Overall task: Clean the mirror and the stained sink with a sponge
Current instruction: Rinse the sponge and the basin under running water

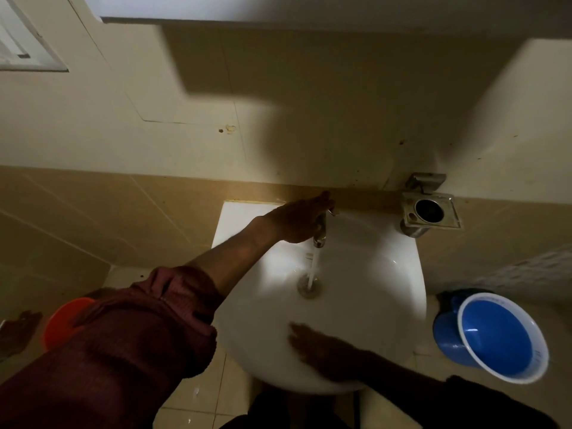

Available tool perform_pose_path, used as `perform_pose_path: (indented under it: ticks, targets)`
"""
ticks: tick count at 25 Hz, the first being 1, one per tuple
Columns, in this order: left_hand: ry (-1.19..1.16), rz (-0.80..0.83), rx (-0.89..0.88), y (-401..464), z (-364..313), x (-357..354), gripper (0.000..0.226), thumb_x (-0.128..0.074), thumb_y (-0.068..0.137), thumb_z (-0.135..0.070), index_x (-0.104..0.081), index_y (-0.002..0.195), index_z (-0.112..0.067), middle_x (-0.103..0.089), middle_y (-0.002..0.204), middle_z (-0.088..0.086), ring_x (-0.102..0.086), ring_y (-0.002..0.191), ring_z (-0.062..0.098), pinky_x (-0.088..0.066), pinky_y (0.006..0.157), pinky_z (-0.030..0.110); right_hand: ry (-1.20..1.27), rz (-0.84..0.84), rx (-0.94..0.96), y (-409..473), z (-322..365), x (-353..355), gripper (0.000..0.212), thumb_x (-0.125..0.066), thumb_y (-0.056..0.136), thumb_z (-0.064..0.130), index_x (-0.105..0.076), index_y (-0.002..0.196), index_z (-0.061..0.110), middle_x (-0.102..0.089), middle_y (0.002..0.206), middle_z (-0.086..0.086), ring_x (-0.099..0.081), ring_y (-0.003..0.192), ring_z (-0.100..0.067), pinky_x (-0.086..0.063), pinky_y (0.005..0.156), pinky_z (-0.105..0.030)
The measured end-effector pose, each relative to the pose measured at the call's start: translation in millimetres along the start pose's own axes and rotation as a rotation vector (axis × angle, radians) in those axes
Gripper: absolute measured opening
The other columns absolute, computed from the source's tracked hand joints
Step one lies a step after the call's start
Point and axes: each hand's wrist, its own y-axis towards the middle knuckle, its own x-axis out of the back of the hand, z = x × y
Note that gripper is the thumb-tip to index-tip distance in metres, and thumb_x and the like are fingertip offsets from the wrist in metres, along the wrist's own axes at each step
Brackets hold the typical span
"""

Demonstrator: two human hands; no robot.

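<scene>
A white sink (371,274) hangs on the tiled wall, lit in the middle. Water runs from the metal tap (320,235) down into the drain (309,287). My left hand (298,219) rests on top of the tap, fingers reaching to its handle at the wall. My right hand (322,351) lies blurred and dark over the sink's front rim, fingers spread; whether it holds anything I cannot tell. No sponge shows. Only the lower edge of the mirror (278,10) is seen at the top.
A metal soap holder (430,212) is fixed to the wall right of the tap. A blue mug (492,339) lies on the floor at the right. An orange bucket (63,320) stands at the left, partly behind my sleeve.
</scene>
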Motion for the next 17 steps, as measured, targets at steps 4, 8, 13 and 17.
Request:
perform_pose_path:
  ticks: [4, 8, 13, 17]
  targets:
    - [0.146, 0.039, 0.037, 0, 0, 9, 0.068, -0.041, 0.096, -0.004, -0.02, 0.156, -0.031, -0.013, 0.166, -0.005, -0.021, 0.15, 0.025, -0.027, 0.12, 0.041, -0.077, -0.155, -0.429, 5, 119, 124, 0.058, -0.015, 0.104, 0.043, -0.011, 0.161, 0.03, -0.009, 0.165, 0.008, -0.007, 0.155, -0.021, -0.001, 0.123, -0.037]
    - [0.208, 0.022, 0.019, -5, -10, 10, 0.071, -0.038, 0.096, 0.001, -0.019, 0.156, -0.03, -0.011, 0.166, -0.007, -0.018, 0.152, 0.026, -0.024, 0.121, 0.042, -0.086, -0.283, -0.453, 30, 140, 78, 0.074, -0.011, 0.091, 0.041, -0.042, 0.15, 0.01, -0.047, 0.152, -0.012, -0.048, 0.137, -0.027, -0.037, 0.113, -0.028]
    - [0.315, 0.029, 0.061, -15, -21, 11, 0.078, -0.038, 0.094, 0.002, -0.007, 0.157, -0.031, 0.006, 0.166, -0.009, -0.01, 0.153, 0.028, -0.028, 0.119, 0.042, 1.345, -0.735, -0.617, 85, 174, 105, 0.04, -0.04, 0.098, -0.002, -0.076, 0.081, 0.002, -0.071, 0.077, -0.01, -0.07, 0.069, -0.021, -0.059, 0.065, -0.024]
    - [0.36, 0.044, 0.059, -15, -21, 11, 0.078, -0.037, 0.094, 0.001, -0.005, 0.157, -0.031, 0.009, 0.166, -0.01, -0.01, 0.153, 0.026, -0.032, 0.116, 0.044, 1.517, -0.687, -0.701, 89, 179, 129, 0.034, -0.035, 0.102, -0.006, -0.062, 0.083, 0.004, -0.07, 0.052, 0.0, -0.069, 0.061, -0.013, -0.059, 0.064, -0.022]
